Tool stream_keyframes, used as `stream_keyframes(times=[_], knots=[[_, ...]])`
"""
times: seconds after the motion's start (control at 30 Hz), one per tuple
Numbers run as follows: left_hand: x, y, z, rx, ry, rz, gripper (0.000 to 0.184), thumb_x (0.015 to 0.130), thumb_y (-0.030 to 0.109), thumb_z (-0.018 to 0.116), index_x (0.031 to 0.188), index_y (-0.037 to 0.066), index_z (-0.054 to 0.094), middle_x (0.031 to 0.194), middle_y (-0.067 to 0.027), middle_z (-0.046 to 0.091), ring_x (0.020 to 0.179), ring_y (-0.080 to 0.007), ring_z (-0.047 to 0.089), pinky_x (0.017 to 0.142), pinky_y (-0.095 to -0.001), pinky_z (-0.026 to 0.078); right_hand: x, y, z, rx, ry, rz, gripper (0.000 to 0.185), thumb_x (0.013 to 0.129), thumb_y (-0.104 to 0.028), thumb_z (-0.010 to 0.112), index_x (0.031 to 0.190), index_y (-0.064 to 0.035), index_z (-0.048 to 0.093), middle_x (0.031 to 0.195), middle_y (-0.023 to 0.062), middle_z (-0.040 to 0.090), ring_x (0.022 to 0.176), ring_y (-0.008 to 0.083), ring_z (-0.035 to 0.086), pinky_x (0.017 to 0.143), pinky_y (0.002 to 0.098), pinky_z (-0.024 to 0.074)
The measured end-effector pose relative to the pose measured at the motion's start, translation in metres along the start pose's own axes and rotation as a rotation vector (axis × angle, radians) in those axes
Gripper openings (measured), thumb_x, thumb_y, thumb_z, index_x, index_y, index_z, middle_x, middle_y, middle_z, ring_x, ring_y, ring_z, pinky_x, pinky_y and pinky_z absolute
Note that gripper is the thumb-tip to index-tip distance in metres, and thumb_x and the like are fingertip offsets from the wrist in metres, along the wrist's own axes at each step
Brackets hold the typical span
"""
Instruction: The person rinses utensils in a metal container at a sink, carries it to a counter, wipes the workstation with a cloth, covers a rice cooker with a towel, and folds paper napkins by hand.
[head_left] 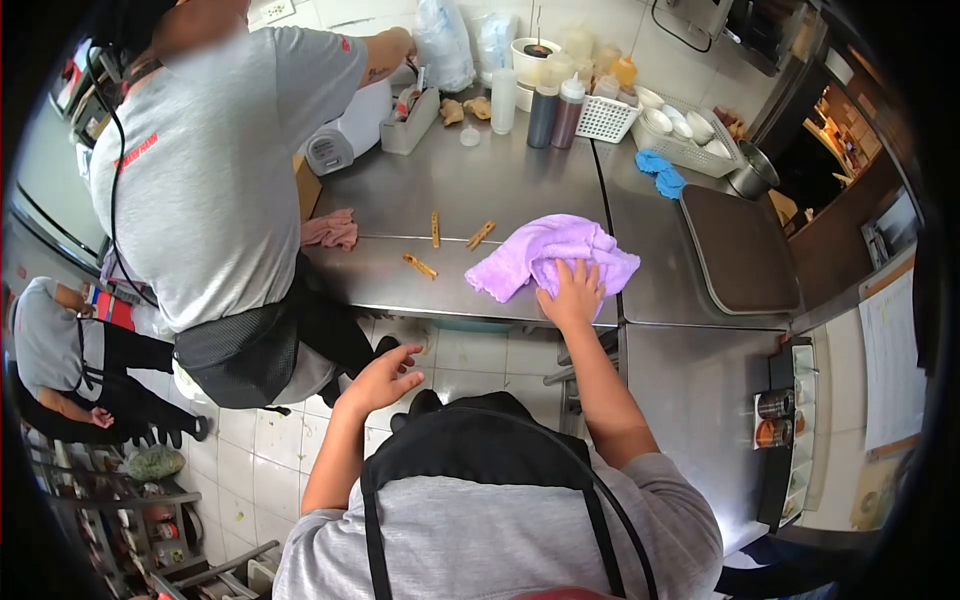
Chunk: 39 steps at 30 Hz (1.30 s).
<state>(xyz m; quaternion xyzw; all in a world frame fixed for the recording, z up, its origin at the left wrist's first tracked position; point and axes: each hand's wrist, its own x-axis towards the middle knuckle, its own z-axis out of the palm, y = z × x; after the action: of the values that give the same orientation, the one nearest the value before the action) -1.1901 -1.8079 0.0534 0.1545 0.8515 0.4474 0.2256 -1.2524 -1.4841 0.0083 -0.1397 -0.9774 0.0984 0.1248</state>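
Observation:
A crumpled purple cloth [520, 255] lies on the steel counter [400, 205] in front of me. My right hand [573, 293] rests on it with the fingers spread, pressing the fabric against the surface near the counter's front edge. My left hand [385, 378] hovers in the air short of the counter, fingers apart and holding nothing. Left of the cloth lie three wooden clothespins: one upright in view [435, 229], one slanted [481, 235], and one nearer the edge [420, 266].
A co-worker [215, 170] stands close on my left, reaching toward a grey caddy [410, 120]. Squeeze bottles [567, 110] and a white basket [606, 118] line the back. A brown tray [740, 245], blue cloth [660, 173] and metal pot [753, 172] are at right. Another person [60, 340] stands farther left.

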Motion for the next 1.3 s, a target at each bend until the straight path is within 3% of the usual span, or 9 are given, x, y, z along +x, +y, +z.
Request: stream_keyframes(times=[0.1, 0.23, 0.63, 0.73, 1.13, 1.23, 1.3], knots=[[0.001, 0.0, 0.001, 0.014, -0.015, -0.018, 0.043, 0.075, 0.013, 0.059, 0.115, 0.003, 0.043, 0.089, -0.0085, 0.051, 0.08, -0.0141, 0.049, 0.069, -0.0259, 0.043, -0.001, 0.007, 0.006, 0.032, 0.041, -0.013, 0.057, 0.061, -0.037, 0.062, 0.114, -0.0206, 0.046, 0.125, 0.0124, 0.033, 0.118, 0.0389, 0.023, 0.091, 0.0556, 0.0219], [0.005, -0.004, 0.002, 0.028, -0.035, -0.009, 0.048, 0.074, 0.024, 0.059, 0.116, 0.006, 0.043, 0.096, -0.0151, 0.054, 0.081, -0.0227, 0.053, 0.072, -0.0308, 0.044, -0.002, 0.01, 0.011, 0.063, 0.095, -0.022, 0.054, 0.061, -0.034, 0.062, 0.111, -0.0201, 0.049, 0.125, 0.0118, 0.034, 0.117, 0.0375, 0.025, 0.091, 0.0538, 0.0225], [0.027, 0.006, 0.012, 0.108, -0.145, 0.046, 0.048, 0.074, 0.025, 0.059, 0.116, 0.006, 0.043, 0.097, -0.0164, 0.054, 0.083, -0.0238, 0.053, 0.072, -0.0324, 0.044, -0.004, 0.012, 0.012, 0.095, 0.112, -0.012, 0.052, 0.062, -0.033, 0.06, 0.111, -0.0208, 0.049, 0.124, 0.0113, 0.036, 0.117, 0.0345, 0.026, 0.092, 0.0508, 0.0224], [0.026, 0.011, 0.014, 0.126, -0.132, 0.066, 0.045, 0.076, 0.019, 0.058, 0.115, 0.003, 0.041, 0.085, -0.0092, 0.053, 0.077, -0.0173, 0.051, 0.07, -0.028, 0.042, -0.004, 0.013, 0.015, 0.093, 0.12, -0.016, 0.052, 0.062, -0.033, 0.06, 0.111, -0.0211, 0.049, 0.124, 0.0109, 0.036, 0.118, 0.0336, 0.026, 0.092, 0.05, 0.0224], [0.014, -0.002, 0.018, 0.126, -0.124, -0.001, 0.045, 0.076, 0.019, 0.059, 0.114, 0.003, 0.043, 0.09, -0.0126, 0.054, 0.084, -0.0197, 0.052, 0.075, -0.0299, 0.042, -0.005, 0.014, 0.017, 0.108, 0.183, -0.042, 0.05, 0.061, -0.03, 0.061, 0.109, -0.0194, 0.05, 0.121, 0.0101, 0.038, 0.115, 0.0334, 0.029, 0.091, 0.0494, 0.0241], [0.017, -0.013, 0.02, 0.111, -0.095, 0.031, 0.047, 0.074, 0.025, 0.059, 0.115, 0.008, 0.044, 0.097, -0.0168, 0.054, 0.082, -0.0272, 0.055, 0.072, -0.0334, 0.045, -0.004, 0.014, 0.019, 0.096, 0.191, -0.044, 0.05, 0.061, -0.029, 0.061, 0.108, -0.0193, 0.05, 0.121, 0.0101, 0.038, 0.115, 0.0334, 0.029, 0.09, 0.0494, 0.0247], [0.016, -0.015, 0.021, 0.117, -0.098, 0.024, 0.048, 0.074, 0.026, 0.059, 0.115, 0.008, 0.043, 0.097, -0.0169, 0.054, 0.083, -0.0271, 0.055, 0.073, -0.0336, 0.044, -0.004, 0.014, 0.02, 0.096, 0.185, -0.04, 0.049, 0.061, -0.029, 0.06, 0.108, -0.0193, 0.05, 0.121, 0.01, 0.038, 0.115, 0.0332, 0.029, 0.09, 0.049, 0.0249]])
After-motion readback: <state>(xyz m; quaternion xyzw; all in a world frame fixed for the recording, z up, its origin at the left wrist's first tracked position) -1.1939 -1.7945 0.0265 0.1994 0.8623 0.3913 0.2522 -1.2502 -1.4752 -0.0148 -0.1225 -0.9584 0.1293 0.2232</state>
